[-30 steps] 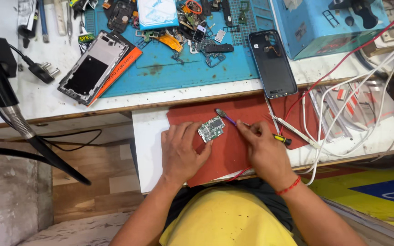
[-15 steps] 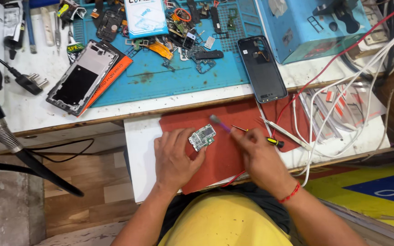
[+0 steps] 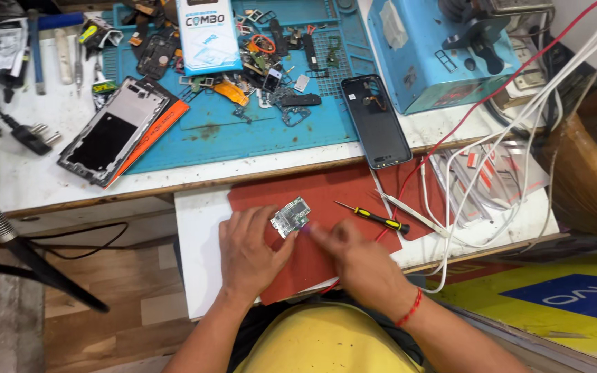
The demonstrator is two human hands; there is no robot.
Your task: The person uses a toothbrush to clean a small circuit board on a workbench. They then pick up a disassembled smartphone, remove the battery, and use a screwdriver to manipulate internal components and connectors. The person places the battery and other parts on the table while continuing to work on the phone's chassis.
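Small circuit board (image 3: 291, 217): on red mat (image 3: 354, 193), pinned under left hand (image 3: 249, 254) fingertips; right hand (image 3: 357, 262) touching its edge, blurred, grip indiscernible; screwdriver (image 3: 373, 217) nearby.

White workbench (image 3: 29, 183) over seemingly wooden plank floor (image 3: 105, 304).

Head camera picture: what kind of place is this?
Probably a phone repair bench. The left hand steadies a small circuit board on a red mat, a screwdriver lies nearby, and an opened phone rests above.
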